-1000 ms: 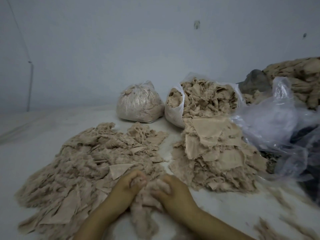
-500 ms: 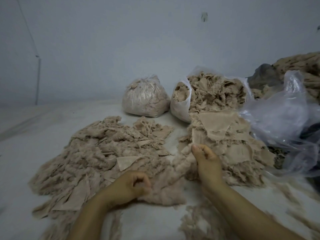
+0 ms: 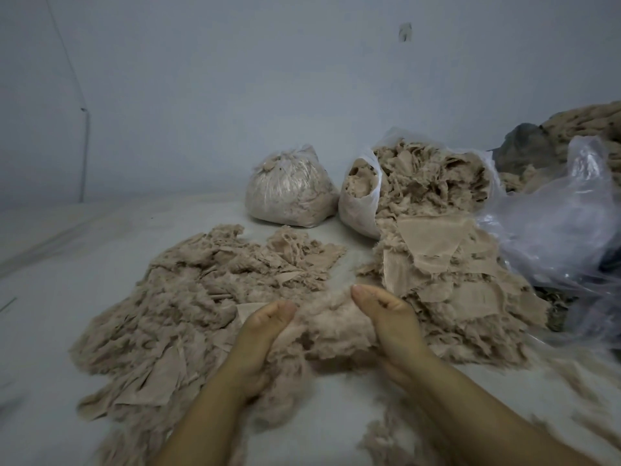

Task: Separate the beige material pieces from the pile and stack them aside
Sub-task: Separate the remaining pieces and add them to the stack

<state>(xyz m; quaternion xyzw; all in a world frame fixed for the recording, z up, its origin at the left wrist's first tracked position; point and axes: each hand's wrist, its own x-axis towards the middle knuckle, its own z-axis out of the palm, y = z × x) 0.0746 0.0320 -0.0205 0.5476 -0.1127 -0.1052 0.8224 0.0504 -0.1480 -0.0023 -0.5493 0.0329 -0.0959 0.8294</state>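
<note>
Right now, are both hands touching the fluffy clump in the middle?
Touching. The head view shows the left hand and right hand pressed against either side of the fluffy clump.

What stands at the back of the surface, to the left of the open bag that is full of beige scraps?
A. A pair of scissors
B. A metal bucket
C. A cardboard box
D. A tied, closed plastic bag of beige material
D: a closed plastic bag, knotted at its top and filled with pale beige material, sits beside the open bag, whose scraps spill forward onto the right pile.
</note>
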